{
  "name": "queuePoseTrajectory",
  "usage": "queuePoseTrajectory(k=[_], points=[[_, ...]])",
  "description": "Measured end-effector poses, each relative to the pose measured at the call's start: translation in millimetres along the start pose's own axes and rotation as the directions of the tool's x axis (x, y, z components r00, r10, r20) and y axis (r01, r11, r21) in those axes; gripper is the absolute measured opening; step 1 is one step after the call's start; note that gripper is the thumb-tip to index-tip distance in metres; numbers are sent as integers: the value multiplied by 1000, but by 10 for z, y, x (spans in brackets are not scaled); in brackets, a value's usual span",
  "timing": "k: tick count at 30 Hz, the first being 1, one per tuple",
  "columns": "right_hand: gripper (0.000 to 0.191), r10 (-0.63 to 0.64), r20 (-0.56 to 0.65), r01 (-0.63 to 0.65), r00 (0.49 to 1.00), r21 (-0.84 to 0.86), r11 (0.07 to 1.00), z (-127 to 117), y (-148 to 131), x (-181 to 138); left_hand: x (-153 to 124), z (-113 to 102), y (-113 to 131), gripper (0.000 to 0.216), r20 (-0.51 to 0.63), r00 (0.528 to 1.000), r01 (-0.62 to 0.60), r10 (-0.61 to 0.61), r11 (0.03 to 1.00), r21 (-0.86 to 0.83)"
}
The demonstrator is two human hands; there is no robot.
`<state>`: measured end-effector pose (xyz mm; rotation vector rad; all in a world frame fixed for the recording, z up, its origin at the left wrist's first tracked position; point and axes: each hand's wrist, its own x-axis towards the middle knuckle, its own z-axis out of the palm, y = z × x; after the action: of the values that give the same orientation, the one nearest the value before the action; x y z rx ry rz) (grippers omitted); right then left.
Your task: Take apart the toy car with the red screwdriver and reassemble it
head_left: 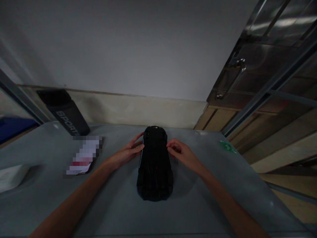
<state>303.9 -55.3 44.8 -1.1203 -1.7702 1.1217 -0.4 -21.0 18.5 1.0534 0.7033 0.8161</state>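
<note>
A black toy car [156,165] lies upside down on the grey table, its dark underside facing up. My left hand [128,152] grips its left side, the thumb at the edge of the underside and the fingers along the flank. On the opposite side, my right hand [182,152] is closed, fingertips pinched together at the car's right edge. What those fingertips hold, if anything, is hidden. Small dark bits [176,161] show on the table just below the right hand; they are too small to name.
To the left stand a dark bottle [66,114] marked "SPORT" and a blurred-out phone-like slab [85,155]. A white object [13,178] sits at the far left. A small green packet [228,146] lies at the right edge. Behind the table [119,211] rises a wall.
</note>
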Motion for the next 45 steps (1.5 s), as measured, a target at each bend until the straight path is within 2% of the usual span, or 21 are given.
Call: queuePoseTrajectory(k=[5,10,14,17,19,26,31,36,40,45], points=[[31,6,3,-6,1000,16,1000,1,-23,-6,-57,69,24,98,-40,999,19,-17,999,39],[29,-2,-25,2,1000,13,1000,-33,-78,-22,-111,148,50,104,0,998,-59,59,997,41],[18,-11,-8,10,1000,-192,981,-136,-38,-44,-96,145,71,106,-9,1000,-20,20,998,58],[15,-21,88,54,996,-394,917,-224,25,-62,-96,138,112,110,-35,999,23,-19,995,95],[15,-25,135,86,991,-471,878,-256,51,-67,-102,128,147,111,-57,998,34,-27,991,131],[15,-38,180,137,983,-579,804,-213,52,-61,-112,30,213,102,-11,999,45,-44,958,282],[21,-69,219,197,973,-643,740,-181,110,-74,-104,12,196,102,1,999,47,-50,960,277],[22,-103,170,193,980,-692,696,-109,201,-97,-84,2,167,107,5,999,41,-44,967,253],[18,-97,148,172,984,-664,728,-115,218,-87,-69,4,160,109,11,999,36,-40,973,228],[20,-78,60,97,995,-454,886,-234,86,-60,-85,51,184,95,-9,1000,4,-2,974,226]])
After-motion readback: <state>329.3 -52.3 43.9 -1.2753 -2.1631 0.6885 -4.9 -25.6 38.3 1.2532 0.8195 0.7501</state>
